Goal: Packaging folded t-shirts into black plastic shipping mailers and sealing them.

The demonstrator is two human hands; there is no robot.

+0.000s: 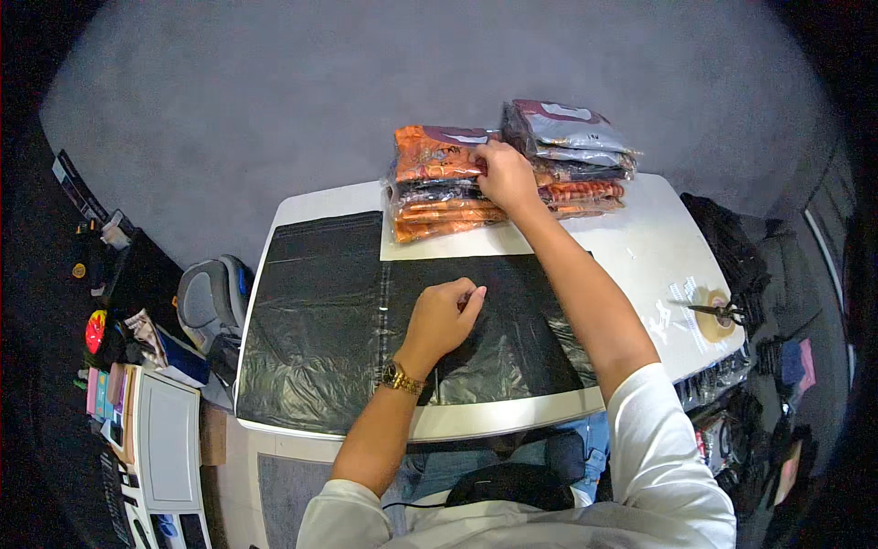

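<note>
My right hand reaches to the far side of the white table. Its fingers pinch the right edge of an orange packaged garment in a clear plastic bag, the top one of a stack. My left hand is loosely closed above a black plastic mailing bag, with nothing seen in it; its fingertips are partly hidden. Large black bags cover much of the table's left and middle. Right of the orange stack, more bagged garments are piled, grey-white ones on top.
Scissors and a roll of tape lie at the right end of the white table. A grey padded seat stands left of it. A white cabinet is at lower left, and dark bags hang around the right side.
</note>
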